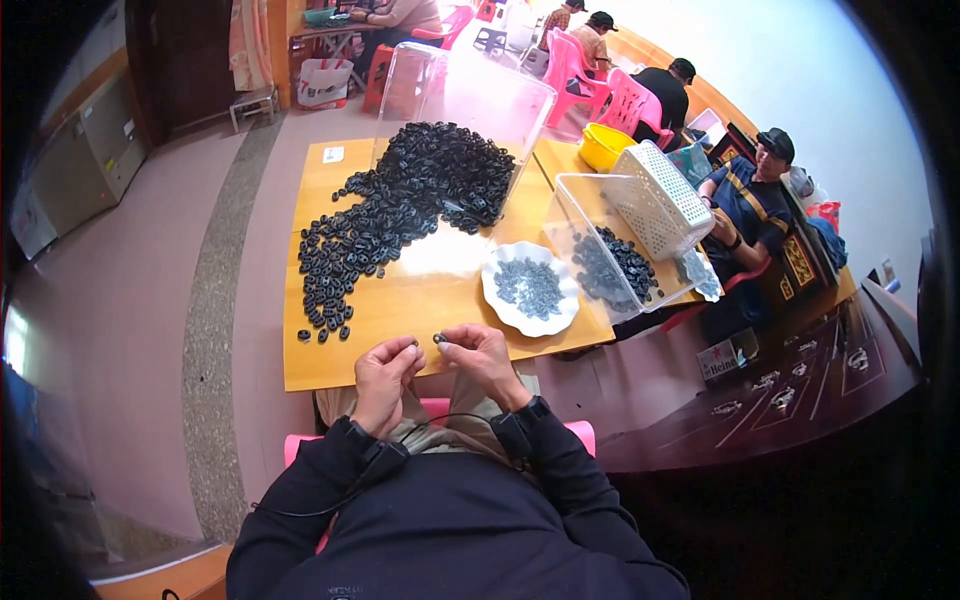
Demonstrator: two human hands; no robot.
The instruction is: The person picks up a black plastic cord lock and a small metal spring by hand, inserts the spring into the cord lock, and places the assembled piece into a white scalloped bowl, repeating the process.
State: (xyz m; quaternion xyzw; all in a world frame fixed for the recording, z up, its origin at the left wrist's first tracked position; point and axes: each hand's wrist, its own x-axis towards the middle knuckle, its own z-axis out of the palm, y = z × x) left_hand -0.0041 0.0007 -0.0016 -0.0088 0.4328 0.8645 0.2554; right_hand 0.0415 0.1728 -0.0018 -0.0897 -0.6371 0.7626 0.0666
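My left hand and my right hand are close together over the near edge of the wooden table. My right hand pinches a small dark part at its fingertips. My left hand's fingers are curled, and a tiny dark piece shows at their tips. A large heap of black ring-like parts spreads over the far left of the table. To the right of my hands stands a white plate with several grey parts in it.
A clear plastic bin with dark parts and a white basket stand at the right. Another clear bin lies tipped at the far end. A yellow bowl is behind. A person sits at the right; others sit farther back.
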